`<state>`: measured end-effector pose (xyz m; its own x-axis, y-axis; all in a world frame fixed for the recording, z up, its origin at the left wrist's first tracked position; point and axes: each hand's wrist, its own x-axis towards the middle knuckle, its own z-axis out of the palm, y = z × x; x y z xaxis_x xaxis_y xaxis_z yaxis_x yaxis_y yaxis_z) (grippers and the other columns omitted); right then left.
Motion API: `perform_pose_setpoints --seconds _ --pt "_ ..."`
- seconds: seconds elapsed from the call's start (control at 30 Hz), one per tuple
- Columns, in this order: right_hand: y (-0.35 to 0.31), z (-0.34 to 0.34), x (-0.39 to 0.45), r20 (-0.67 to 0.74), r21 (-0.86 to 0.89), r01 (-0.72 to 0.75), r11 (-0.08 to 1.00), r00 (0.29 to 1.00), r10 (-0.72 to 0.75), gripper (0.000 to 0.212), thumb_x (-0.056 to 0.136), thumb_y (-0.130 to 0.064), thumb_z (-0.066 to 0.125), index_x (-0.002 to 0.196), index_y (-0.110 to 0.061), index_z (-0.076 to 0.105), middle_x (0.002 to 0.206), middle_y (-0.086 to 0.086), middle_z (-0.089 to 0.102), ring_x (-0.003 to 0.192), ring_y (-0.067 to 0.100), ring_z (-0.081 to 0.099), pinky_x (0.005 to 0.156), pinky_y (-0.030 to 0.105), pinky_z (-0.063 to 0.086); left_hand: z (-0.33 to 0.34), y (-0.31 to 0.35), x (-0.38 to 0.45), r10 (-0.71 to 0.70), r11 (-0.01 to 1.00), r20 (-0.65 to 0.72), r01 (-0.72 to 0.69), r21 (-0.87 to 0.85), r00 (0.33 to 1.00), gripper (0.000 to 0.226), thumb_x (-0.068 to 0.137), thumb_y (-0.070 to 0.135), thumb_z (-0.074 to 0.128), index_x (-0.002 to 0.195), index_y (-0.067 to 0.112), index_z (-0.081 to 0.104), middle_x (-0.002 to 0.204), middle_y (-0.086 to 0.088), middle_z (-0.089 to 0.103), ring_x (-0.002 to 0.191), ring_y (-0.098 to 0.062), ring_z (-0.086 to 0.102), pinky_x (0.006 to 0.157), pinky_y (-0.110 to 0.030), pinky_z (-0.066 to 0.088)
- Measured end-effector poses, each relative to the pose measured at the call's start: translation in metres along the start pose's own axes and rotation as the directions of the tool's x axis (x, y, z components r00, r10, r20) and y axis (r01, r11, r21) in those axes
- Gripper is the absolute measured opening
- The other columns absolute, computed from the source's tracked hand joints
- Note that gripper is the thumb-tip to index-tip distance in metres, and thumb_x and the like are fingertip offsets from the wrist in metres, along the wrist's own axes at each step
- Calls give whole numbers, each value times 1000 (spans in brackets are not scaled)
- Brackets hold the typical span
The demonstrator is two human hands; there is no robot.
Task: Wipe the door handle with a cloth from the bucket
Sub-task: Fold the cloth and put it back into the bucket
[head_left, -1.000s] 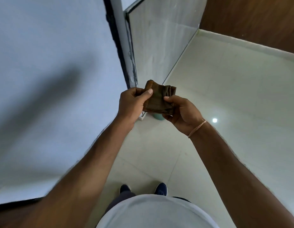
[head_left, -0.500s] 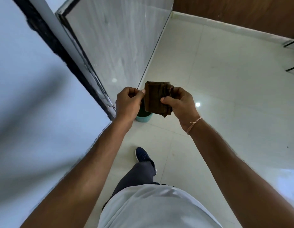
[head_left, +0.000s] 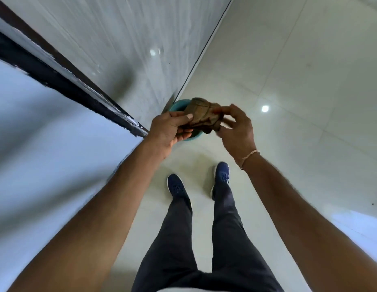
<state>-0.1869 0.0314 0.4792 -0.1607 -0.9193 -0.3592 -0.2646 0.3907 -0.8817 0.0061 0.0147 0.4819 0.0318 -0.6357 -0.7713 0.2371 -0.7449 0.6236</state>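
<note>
A folded brown cloth (head_left: 202,116) is held between both hands, right above a teal bucket (head_left: 177,104) that stands on the floor by the wall. My left hand (head_left: 169,130) grips the cloth's left side with thumb on top. My right hand (head_left: 236,128) pinches its right side with the fingertips. Most of the bucket is hidden behind the cloth and hands; only parts of its rim show. No door handle is in view.
A dark door frame edge (head_left: 63,81) runs diagonally at the left, with a pale door or wall surface (head_left: 35,144) beside it. A grey tiled wall (head_left: 130,39) meets the glossy floor (head_left: 288,81). My two blue shoes (head_left: 222,171) stand just before the bucket.
The camera has tilted down, bringing my legs, both shoes and more of the bucket into view. Both hands and the cloth have come low over the bucket. My right hand's grip has loosened to the fingertips.
</note>
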Motion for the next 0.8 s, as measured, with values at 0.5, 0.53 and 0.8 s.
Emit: perform_pose_setpoints --seconds 0.5,0.53,0.8 --pt "234 133 271 384 -94 -646 757 678 626 44 92 -5 78 133 -6 61 105 11 74 86 23 75 58 31 64 -12 -182 297 30 996 -342 1 89 939 21 93 6 80 99 16 62 83 5 73 64 -4 70 59 -24 58" --pt "249 145 285 378 -122 -630 767 685 623 43 92 -4 78 131 -5 61 109 13 75 93 27 76 69 37 68 -15 -193 315 24 996 -357 9 91 934 22 93 5 80 99 16 61 84 4 73 63 -3 70 55 -20 57" --pt "345 211 352 361 -169 -620 767 685 633 40 90 -14 76 128 -17 64 118 14 75 104 36 75 80 48 64 -39 -249 432 -52 992 -365 91 89 930 23 94 19 81 112 13 69 108 -7 77 96 -22 75 86 -38 66"
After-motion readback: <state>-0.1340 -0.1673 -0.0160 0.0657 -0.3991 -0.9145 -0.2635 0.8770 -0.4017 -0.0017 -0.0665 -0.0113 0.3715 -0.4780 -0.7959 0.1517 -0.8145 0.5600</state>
